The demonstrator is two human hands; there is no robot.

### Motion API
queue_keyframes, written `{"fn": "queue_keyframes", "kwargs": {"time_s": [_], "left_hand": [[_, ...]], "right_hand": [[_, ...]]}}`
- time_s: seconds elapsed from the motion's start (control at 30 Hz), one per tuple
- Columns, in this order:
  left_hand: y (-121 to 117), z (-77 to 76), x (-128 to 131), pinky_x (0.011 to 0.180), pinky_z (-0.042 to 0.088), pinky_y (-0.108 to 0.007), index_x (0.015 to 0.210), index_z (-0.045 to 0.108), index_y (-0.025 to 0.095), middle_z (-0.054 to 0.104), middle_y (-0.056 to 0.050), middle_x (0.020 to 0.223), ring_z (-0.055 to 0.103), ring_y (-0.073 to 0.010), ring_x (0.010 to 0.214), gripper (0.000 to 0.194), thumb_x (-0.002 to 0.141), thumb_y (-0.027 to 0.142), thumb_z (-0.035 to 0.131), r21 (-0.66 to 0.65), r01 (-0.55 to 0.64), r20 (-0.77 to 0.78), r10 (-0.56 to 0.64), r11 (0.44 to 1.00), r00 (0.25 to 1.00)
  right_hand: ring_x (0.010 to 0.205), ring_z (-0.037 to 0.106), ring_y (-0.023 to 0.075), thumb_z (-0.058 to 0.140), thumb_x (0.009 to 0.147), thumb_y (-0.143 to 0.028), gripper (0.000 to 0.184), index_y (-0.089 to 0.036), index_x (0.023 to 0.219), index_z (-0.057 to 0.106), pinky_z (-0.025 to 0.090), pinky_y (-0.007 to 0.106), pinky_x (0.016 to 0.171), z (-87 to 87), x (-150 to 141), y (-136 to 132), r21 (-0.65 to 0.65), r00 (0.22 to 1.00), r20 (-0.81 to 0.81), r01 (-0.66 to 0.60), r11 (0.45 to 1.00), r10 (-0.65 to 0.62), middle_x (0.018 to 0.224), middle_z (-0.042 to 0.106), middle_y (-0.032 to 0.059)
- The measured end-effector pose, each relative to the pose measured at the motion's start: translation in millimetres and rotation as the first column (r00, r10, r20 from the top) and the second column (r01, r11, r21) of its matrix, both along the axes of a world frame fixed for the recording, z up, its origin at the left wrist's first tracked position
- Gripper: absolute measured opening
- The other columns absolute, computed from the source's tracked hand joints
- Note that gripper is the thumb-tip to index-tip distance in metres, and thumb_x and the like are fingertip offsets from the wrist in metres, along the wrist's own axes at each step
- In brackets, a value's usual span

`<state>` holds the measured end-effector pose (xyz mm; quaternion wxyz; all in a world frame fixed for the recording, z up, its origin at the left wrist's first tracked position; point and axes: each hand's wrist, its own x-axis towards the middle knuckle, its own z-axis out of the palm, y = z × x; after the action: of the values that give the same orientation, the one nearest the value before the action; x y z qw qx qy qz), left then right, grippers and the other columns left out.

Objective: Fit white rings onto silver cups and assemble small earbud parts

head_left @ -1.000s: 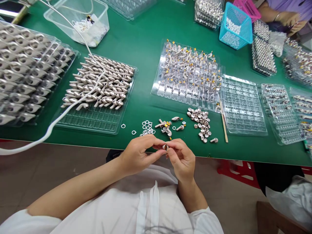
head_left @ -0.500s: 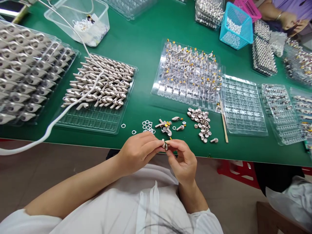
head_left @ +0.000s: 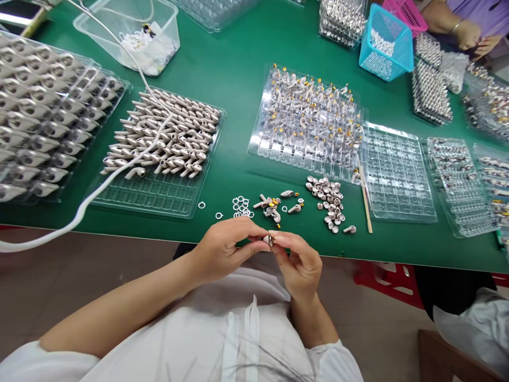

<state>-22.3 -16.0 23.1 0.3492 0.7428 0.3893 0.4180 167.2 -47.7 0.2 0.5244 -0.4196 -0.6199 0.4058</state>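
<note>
My left hand (head_left: 225, 248) and my right hand (head_left: 299, 262) meet at the near edge of the green table (head_left: 234, 69). Both pinch one small beige earbud part (head_left: 269, 240) between their fingertips. Just beyond the hands lie loose white rings (head_left: 240, 206), a few earbud pieces with yellow tabs (head_left: 271, 206) and a heap of small beige caps (head_left: 329, 202). A thin wooden stick (head_left: 365, 199) lies to the right of the caps.
Clear trays: beige earbud stems (head_left: 165, 139) at left, grey shells (head_left: 43, 111) far left, yellow-tabbed parts (head_left: 308, 119) in the middle, an empty tray (head_left: 395, 172) at right. White cable (head_left: 95, 185), clear tub (head_left: 131, 32), blue basket (head_left: 385, 45). Another person's hands (head_left: 467, 34) top right.
My right thumb and fingers have shifted slightly over the small part, turning it; both hands stay at the table edge.
</note>
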Motion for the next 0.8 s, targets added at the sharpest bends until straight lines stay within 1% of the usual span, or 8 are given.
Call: {"fn": "queue_keyframes", "kwargs": {"time_s": [0.13, 0.27, 0.37, 0.47, 0.53, 0.63, 0.7, 0.8], "left_hand": [[0.2, 4.4, 2.5, 0.068, 0.054, -0.02, 0.092, 0.073, 0.015, 0.074, -0.003, 0.076, 0.067, -0.0121, 0.069, 0.007, 0.086, 0.018, 0.071, -0.136, 0.001, 0.101, 0.013, 0.991, 0.995], [-2.3, 5.0, 6.7, 0.066, 0.054, -0.02, 0.088, 0.074, 0.014, 0.074, -0.004, 0.077, 0.067, -0.0123, 0.067, 0.007, 0.082, 0.017, 0.073, -0.295, -0.036, 0.139, 0.08, 0.955, 0.987], [-4.3, 4.4, 8.4, 0.065, 0.054, -0.02, 0.085, 0.074, 0.013, 0.073, -0.004, 0.076, 0.067, -0.0126, 0.067, 0.006, 0.08, 0.016, 0.073, -0.366, -0.063, 0.146, 0.124, 0.928, 0.981], [-4.6, 3.4, 7.8, 0.066, 0.055, -0.021, 0.086, 0.074, 0.013, 0.073, -0.005, 0.077, 0.067, -0.0135, 0.068, 0.007, 0.079, 0.017, 0.073, -0.403, -0.048, 0.168, 0.125, 0.914, 0.978], [-4.0, 2.5, 6.5, 0.069, 0.056, -0.023, 0.086, 0.074, 0.013, 0.074, -0.006, 0.08, 0.068, -0.0144, 0.071, 0.007, 0.081, 0.018, 0.073, -0.39, -0.014, 0.186, 0.093, 0.921, 0.978], [-3.4, 0.4, 4.5, 0.072, 0.057, -0.023, 0.088, 0.074, 0.014, 0.074, -0.007, 0.081, 0.069, -0.0146, 0.073, 0.007, 0.083, 0.017, 0.074, -0.31, 0.023, 0.206, 0.043, 0.95, 0.978], [-4.0, -1.6, 3.4, 0.071, 0.057, -0.022, 0.092, 0.074, 0.015, 0.073, -0.006, 0.083, 0.069, -0.0141, 0.075, 0.009, 0.083, 0.016, 0.074, -0.218, 0.001, 0.199, 0.043, 0.976, 0.979], [-5.3, -4.7, 2.3, 0.066, 0.056, -0.021, 0.098, 0.075, 0.018, 0.07, -0.005, 0.083, 0.067, -0.0129, 0.074, 0.015, 0.083, 0.014, 0.074, -0.068, -0.07, 0.143, 0.079, 0.995, 0.987]], "right_hand": [[0.098, 0.075, 0.0197, 0.061, 0.087, -0.001, 0.044, -0.031, 0.118, 0.067, 0.063, 0.035, 0.081, -0.1, 1.2, 2.3, 0.089, 0.998, 0.062, -0.015, 0.996, 0.009, 0.112, 0.076, 0.0039], [0.099, 0.075, 0.0198, 0.059, 0.088, -0.002, 0.044, -0.032, 0.12, 0.066, 0.064, 0.034, 0.08, -0.8, 0.5, 3.5, 0.126, 0.994, 0.108, -0.021, 0.992, 0.007, 0.114, 0.076, 0.004], [0.103, 0.074, 0.021, 0.059, 0.089, -0.004, 0.042, -0.032, 0.12, 0.067, 0.064, 0.036, 0.084, -0.9, -1.2, 2.4, 0.072, 0.997, 0.074, -0.021, 0.997, 0.015, 0.114, 0.075, 0.0046], [0.101, 0.073, 0.0217, 0.062, 0.09, -0.01, 0.035, -0.03, 0.118, 0.068, 0.065, 0.037, 0.081, -0.8, -2.1, 0.8, -0.047, 1.0, 0.002, -0.002, 0.999, 0.002, 0.114, 0.074, 0.0064], [0.093, 0.073, 0.0202, 0.064, 0.09, -0.016, 0.029, -0.029, 0.115, 0.07, 0.066, 0.033, 0.072, -0.1, -1.7, 0.8, -0.136, 0.999, -0.051, -0.005, 0.991, -0.002, 0.112, 0.073, 0.0076], [0.08, 0.07, 0.0154, 0.068, 0.088, -0.02, 0.025, -0.029, 0.112, 0.072, 0.063, 0.026, 0.059, 2.3, -0.3, 2.7, -0.23, 0.986, -0.162, -0.066, 0.971, 0.029, 0.106, 0.067, 0.0068], [0.076, 0.068, 0.0134, 0.07, 0.087, -0.02, 0.025, -0.03, 0.11, 0.073, 0.063, 0.024, 0.057, 4.4, 0.4, 4.5, -0.268, 0.974, -0.221, -0.117, 0.956, 0.057, 0.102, 0.065, 0.0053], [0.08, 0.067, 0.014, 0.071, 0.086, -0.018, 0.026, -0.03, 0.109, 0.073, 0.063, 0.024, 0.059, 6.8, 0.9, 6.3, -0.302, 0.969, -0.237, -0.14, 0.943, 0.068, 0.1, 0.064, 0.0043]]}}
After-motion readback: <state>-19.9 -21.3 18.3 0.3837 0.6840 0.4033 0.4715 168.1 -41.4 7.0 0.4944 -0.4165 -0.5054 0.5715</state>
